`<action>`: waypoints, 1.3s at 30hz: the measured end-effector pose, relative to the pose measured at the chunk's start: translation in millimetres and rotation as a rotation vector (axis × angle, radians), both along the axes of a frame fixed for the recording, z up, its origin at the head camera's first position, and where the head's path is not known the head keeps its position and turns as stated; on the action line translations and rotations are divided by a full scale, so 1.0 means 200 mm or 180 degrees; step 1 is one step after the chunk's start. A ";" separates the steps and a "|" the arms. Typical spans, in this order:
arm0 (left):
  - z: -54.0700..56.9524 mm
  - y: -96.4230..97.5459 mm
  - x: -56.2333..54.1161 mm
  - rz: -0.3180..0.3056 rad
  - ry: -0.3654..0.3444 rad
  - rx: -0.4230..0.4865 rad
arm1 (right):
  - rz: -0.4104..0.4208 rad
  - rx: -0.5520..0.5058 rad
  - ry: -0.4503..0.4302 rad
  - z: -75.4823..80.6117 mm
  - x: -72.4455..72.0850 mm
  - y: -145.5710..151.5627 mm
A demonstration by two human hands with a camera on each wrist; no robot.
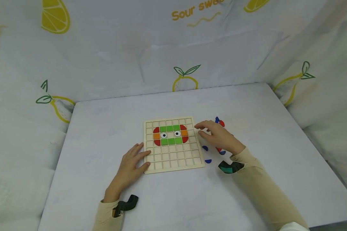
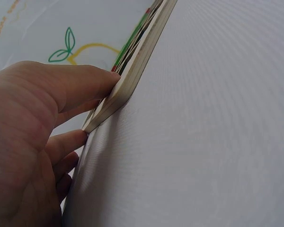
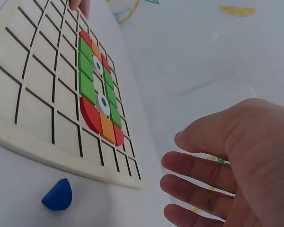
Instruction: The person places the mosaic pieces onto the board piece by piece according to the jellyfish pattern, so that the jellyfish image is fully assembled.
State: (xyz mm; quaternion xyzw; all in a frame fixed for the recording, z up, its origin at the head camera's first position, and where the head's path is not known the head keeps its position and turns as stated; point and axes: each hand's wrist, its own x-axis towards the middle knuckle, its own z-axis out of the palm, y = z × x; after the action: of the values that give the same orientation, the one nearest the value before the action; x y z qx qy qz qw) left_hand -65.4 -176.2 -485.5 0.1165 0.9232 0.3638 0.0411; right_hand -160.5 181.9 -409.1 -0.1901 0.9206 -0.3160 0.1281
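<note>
A wooden grid board (image 1: 173, 156) lies flat on the white table. Green squares (image 1: 171, 141), orange squares (image 1: 156, 136), red rounded corner pieces (image 1: 184, 139) and two round eye pieces (image 1: 177, 133) form a closed ring on its upper half. My left hand (image 1: 129, 168) touches the board's left edge, its fingers spread and its thumb (image 2: 92, 84) on the rim near a corner. Off the right edge hovers my right hand (image 1: 219, 134), fingers gently bent and holding nothing in the right wrist view.
Blue half-round pieces (image 1: 208, 161) lie just right of the board, one blue piece (image 3: 57, 195) close to its rim. More red pieces (image 1: 222, 123) and blue pieces sit partly hidden under my right hand. A white curtain (image 1: 118, 57) with lemon prints hangs behind the table.
</note>
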 end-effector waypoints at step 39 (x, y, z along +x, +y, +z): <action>-0.01 0.00 0.00 0.0003 -0.0001 -0.0021 | -0.0092 0.0605 -0.0061 -0.14 0.13 0.33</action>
State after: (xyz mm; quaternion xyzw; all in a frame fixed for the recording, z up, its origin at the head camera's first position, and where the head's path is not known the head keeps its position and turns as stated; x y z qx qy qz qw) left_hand -65.3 -176.1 -487.3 0.1160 0.9245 0.3608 0.0415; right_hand -134.3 247.7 -437.1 -0.1608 0.9478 -0.2309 0.1498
